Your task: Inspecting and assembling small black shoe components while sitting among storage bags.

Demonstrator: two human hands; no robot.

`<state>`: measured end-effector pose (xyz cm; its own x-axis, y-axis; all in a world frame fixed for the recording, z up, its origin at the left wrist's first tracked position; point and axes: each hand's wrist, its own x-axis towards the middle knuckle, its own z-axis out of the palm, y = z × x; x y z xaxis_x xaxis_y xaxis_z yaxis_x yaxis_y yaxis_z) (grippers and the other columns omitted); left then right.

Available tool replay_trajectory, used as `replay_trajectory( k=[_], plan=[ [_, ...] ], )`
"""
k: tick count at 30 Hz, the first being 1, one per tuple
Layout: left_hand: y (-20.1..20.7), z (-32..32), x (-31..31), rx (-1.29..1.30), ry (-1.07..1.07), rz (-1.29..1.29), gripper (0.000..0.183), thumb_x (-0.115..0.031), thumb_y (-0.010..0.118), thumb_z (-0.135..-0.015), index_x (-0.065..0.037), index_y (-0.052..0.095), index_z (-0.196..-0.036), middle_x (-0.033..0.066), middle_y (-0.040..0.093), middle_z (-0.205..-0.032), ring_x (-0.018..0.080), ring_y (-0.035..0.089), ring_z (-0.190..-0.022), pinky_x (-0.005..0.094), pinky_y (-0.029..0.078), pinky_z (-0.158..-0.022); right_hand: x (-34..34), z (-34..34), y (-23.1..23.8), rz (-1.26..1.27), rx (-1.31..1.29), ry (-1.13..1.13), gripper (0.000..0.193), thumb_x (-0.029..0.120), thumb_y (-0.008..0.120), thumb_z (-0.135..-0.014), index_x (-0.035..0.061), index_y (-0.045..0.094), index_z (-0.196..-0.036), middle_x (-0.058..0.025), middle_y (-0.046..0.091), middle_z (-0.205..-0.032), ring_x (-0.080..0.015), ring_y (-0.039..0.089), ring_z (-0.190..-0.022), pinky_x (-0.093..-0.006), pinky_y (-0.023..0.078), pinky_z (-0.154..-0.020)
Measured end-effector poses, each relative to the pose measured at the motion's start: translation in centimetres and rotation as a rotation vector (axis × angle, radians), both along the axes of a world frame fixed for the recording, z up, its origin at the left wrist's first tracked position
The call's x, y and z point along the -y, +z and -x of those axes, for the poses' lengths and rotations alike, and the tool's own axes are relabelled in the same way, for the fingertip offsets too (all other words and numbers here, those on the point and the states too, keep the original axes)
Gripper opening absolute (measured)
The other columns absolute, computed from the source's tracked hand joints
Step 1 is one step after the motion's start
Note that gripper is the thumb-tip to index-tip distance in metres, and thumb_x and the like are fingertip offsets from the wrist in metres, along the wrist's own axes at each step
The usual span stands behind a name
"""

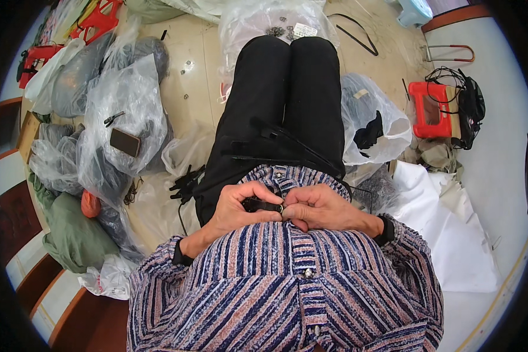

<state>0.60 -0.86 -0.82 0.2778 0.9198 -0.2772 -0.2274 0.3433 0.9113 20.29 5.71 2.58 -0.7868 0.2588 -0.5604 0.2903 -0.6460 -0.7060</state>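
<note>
My left hand [236, 206] is closed around a short, folded black strap [263, 205] in front of my waist. My right hand [322, 206] meets it there, thumb and fingers pinched at the strap's end, where a small metallic glint shows. What exactly sits between the right fingertips is hidden. Across my black trousers lie more black straps [276, 141], hard to tell apart from the cloth. A bunch of black straps [188, 183] hangs beside my left thigh.
Beyond my knees, a clear plastic bag [246, 26] holds small metal buckles [276, 31]. Filled plastic bags at left carry a phone [125, 142] and small snips [114, 119]. An open white bag [387, 132] with black pieces and a red stool [431, 110] stand at right.
</note>
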Motion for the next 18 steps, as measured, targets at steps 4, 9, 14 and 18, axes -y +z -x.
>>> replay_trajectory(
  k=[4,9,14,18],
  plan=[
    [-0.2,-0.1,0.0,-0.008,-0.014,0.003,0.022,-0.001,0.074,-0.065,0.000,0.065,-0.085,0.0055,0.064,-0.081,0.0097,0.059,-0.075,0.0205,0.045,-0.070,0.0,0.1,-0.2,-0.012,0.024,0.018,0.021,0.021,0.050,-0.089,0.0046,0.056,-0.078,0.0037,0.051,-0.058,-0.0032,0.043,-0.053,-0.0178,0.033,-0.047],
    [-0.5,-0.3,0.2,-0.035,-0.020,-0.033,0.021,-0.001,0.074,-0.065,0.000,0.065,-0.084,0.0052,0.063,-0.081,0.0093,0.058,-0.075,0.0208,0.045,-0.070,-0.2,0.1,-0.4,0.036,0.032,0.033,0.021,0.021,0.051,-0.089,0.0042,0.056,-0.077,0.0032,0.051,-0.058,-0.0025,0.043,-0.053,-0.0173,0.033,-0.047],
    [-0.2,-0.5,-0.2,-0.025,0.017,0.006,0.019,-0.002,0.074,-0.066,-0.001,0.064,-0.082,0.0033,0.063,-0.076,0.0070,0.057,-0.071,0.0199,0.045,-0.067,-0.6,0.0,-1.5,0.233,-0.004,0.019,0.020,0.021,0.052,-0.089,0.0036,0.054,-0.079,0.0024,0.053,-0.058,-0.0024,0.045,-0.052,-0.0165,0.034,-0.046],
    [1.2,-0.5,-2.0,-0.190,0.027,0.054,0.015,-0.004,0.073,-0.067,-0.001,0.063,-0.079,0.0017,0.062,-0.073,0.0044,0.054,-0.066,0.0186,0.044,-0.061,-2.0,1.3,-0.5,0.064,0.173,-0.045,0.018,0.020,0.054,-0.087,0.0032,0.054,-0.081,-0.0036,0.054,-0.062,-0.0074,0.051,-0.057,-0.0205,0.038,-0.049]
  ],
)
